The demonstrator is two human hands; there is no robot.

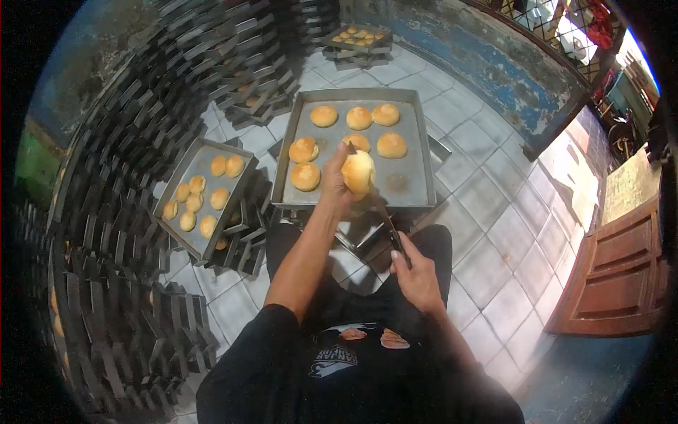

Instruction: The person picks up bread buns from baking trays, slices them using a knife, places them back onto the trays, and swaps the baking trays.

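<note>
My left hand (336, 180) grips a round golden bun (359, 172) above the near part of a metal baking tray (421, 152). In my right hand (417, 275) is a knife (388, 225), held by its dark handle, its blade slanting up and left toward the underside of the bun. Whether the blade touches or enters the bun I cannot tell. Several browned buns (323, 116) rest in the tray below, mostly in its back and left parts. A dark spot (397, 182) marks the bare tray bottom at right.
To the left, a smaller tray (244, 152) of buns sits on stacked trays. Tall stacks of dark metal trays (127, 177) line the left side. Farther back stands another tray of buns (358, 35). White floor tiles (487, 191) extend right toward a wooden door (614, 268).
</note>
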